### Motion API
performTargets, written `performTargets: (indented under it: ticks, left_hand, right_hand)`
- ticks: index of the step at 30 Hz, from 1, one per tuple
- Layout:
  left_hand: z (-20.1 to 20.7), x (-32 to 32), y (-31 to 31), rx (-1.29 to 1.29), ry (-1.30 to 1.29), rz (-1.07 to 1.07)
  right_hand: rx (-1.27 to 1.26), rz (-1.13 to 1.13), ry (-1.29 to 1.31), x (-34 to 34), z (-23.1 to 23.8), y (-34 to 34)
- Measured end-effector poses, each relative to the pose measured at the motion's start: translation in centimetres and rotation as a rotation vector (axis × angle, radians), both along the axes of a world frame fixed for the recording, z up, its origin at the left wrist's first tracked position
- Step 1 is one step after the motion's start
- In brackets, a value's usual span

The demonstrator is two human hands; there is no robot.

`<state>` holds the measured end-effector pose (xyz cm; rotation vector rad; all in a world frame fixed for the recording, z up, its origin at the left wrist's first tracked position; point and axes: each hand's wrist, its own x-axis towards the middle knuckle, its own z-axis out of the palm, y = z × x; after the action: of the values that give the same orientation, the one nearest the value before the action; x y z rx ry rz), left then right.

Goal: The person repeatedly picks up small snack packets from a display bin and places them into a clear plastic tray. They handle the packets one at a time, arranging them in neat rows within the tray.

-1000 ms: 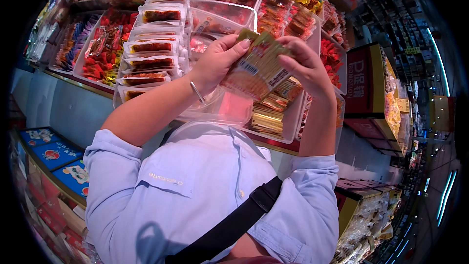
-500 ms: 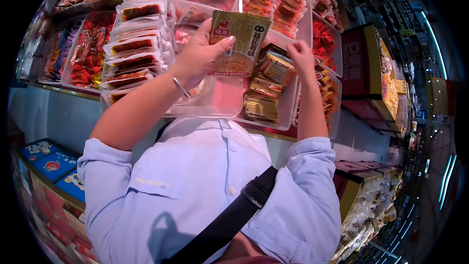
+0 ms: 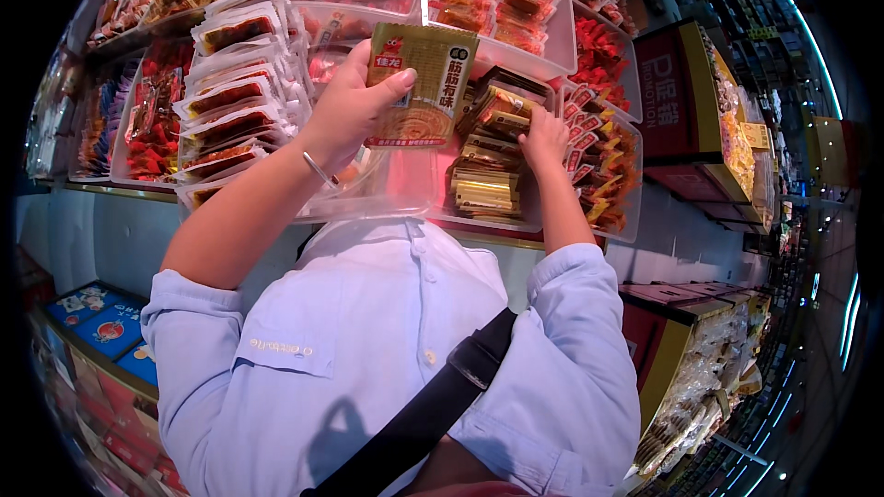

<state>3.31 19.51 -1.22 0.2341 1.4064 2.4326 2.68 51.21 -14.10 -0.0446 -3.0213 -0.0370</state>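
My left hand (image 3: 346,110) grips a flat gold-brown snack packet (image 3: 419,83) by its left side, thumb across the front, and holds it upright above the trays. Whether more packets lie behind it cannot be seen. To its right, my right hand (image 3: 545,140) has its fingers bent against the right edge of a row of similar gold snack packets (image 3: 488,161), seemingly pinching one of them. Those packets lean in a row inside a clear plastic tray (image 3: 483,224). Part of the fingertips is hidden among the packets.
Left of my hands stands a row of white-edged clear packets with dark red contents (image 3: 241,83). A clear bin (image 3: 368,213) with a pink bottom sits below the held packet. Red-and-orange packets (image 3: 603,161) fill a tray at the right, beside a dark red display stand (image 3: 677,106).
My right hand has come down and left from above the tray onto the gold packets. My left hand still holds its packet. The whole view has shifted slightly.
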Motion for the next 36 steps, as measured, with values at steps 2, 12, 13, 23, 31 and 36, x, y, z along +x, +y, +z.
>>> performTargets:
  ticks: [2, 12, 13, 23, 31, 36]
  left_hand:
    - [0.1, 0.0, 0.0, 0.026, 0.008, -0.002]
    - [1.0, 0.2, 0.0, 0.283, -0.021, -0.06]
    - [1.2, 0.3, -0.1, 0.301, -0.018, -0.047]
    - [0.7, 0.4, 0.0, 0.262, 0.111, 0.063]
    - [0.0, 0.9, 0.1, -0.502, 0.757, 0.585]
    - [0.2, 1.3, -0.3, -0.402, 0.945, 0.229]
  right_hand:
    - [-0.099, 0.019, -0.145, 0.1, 0.3, 0.8]
    - [-2.079, 0.269, 0.043, 1.1, 11.8, -9.2]
    - [-2.106, 0.304, 0.024, 1.2, 12.1, -10.6]
    - [-1.945, 0.358, -0.207, 2.5, 14.4, -17.5]
    - [-1.386, 0.439, -0.185, -7.5, 17.3, -16.4]
    - [-0.368, 0.669, -0.291, -11.6, 14.3, -22.0]
